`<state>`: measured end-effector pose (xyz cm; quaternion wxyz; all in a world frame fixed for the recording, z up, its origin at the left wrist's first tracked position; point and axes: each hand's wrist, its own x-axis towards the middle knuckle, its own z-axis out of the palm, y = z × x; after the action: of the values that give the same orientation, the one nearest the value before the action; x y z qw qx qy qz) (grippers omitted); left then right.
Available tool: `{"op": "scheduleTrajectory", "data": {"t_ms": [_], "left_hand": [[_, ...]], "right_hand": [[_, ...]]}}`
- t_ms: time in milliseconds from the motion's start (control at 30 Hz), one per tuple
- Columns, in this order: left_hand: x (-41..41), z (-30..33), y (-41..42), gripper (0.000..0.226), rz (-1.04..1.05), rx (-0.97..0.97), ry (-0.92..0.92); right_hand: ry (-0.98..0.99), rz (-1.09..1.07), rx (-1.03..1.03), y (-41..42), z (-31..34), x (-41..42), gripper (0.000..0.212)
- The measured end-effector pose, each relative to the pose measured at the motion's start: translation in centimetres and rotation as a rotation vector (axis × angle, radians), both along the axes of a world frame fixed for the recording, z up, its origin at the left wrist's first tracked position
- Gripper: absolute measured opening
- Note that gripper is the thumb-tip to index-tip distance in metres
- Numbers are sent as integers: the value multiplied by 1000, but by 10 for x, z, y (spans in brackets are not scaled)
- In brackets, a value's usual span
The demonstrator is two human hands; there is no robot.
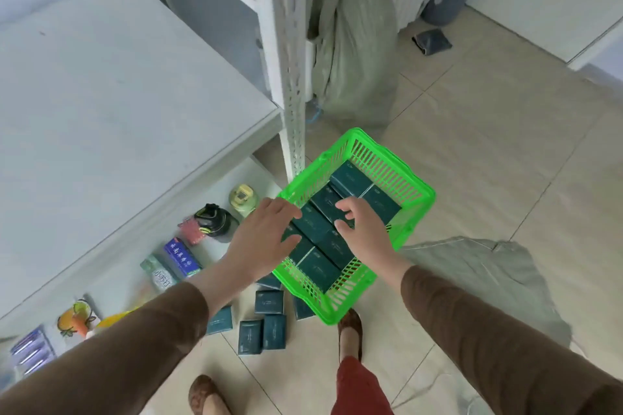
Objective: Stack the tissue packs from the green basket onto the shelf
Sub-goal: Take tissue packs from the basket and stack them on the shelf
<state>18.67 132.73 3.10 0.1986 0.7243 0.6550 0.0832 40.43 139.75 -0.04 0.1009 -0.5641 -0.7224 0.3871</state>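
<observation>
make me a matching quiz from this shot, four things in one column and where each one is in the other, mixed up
Things:
1. green basket
2. loose tissue packs
3. grey-green sack
4. orange juice carton

Places:
A. standing against the shelf post, beyond the basket
B. on the bottom shelf, far left
C. on the floor tiles, under both hands
D. scattered on the floor, just left of the basket's near corner

Pairs: 1-C, 2-D, 3-A, 4-B

A green-and-white packet (158,274) on the lower shelf (111,266) carries the Chinese characters "小苏打". Beside it, white characters on a blue box (182,258) are too blurred to read, as is the print on the dark green tissue packs (268,302).
</observation>
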Motion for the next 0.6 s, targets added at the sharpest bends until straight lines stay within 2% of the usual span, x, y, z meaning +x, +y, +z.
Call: {"op": "scheduleTrajectory", "data": {"t_ms": [200,300,400,500,600], "left_hand": [[79,-115,116,58,-43,-265,89],[99,-163,175,63,-75,-330,184],[116,-207,223,62,-132,-311,285],[131,-247,259,66,-243,-224,425],[141,-273,277,73,-290,-177,481]], "right_hand": [[-272,-18,-244,95,-113,80,57],[-357,-46,-241,128,-164,93,52],[-455,-10,-191,147,-204,95,41],[-546,10,-114,158,-236,94,42],[-659,57,-10,162,-259,95,42]]}}
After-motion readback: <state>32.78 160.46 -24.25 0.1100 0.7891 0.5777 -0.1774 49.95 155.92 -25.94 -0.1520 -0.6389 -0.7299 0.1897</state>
